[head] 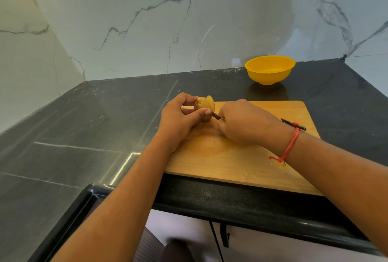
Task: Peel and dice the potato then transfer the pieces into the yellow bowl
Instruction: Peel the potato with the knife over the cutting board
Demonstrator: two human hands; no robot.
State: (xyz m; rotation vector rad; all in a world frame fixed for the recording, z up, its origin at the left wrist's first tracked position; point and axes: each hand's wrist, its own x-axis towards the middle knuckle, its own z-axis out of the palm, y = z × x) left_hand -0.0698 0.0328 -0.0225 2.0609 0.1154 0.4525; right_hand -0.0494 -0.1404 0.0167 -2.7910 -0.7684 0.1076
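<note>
Potato (204,107): small, firm, likely slick once peeled; my left hand (180,119) pinches it over the board's (241,157) far left corner, my right hand (245,123) gripping a dark tool (216,116) at it.

I see a dark stone counter (63,136) carrying a wooden cutting board (231,161) at its front edge. A yellow bowl (270,73) stands on the counter at one o'clock from the board, apart from it.
</note>
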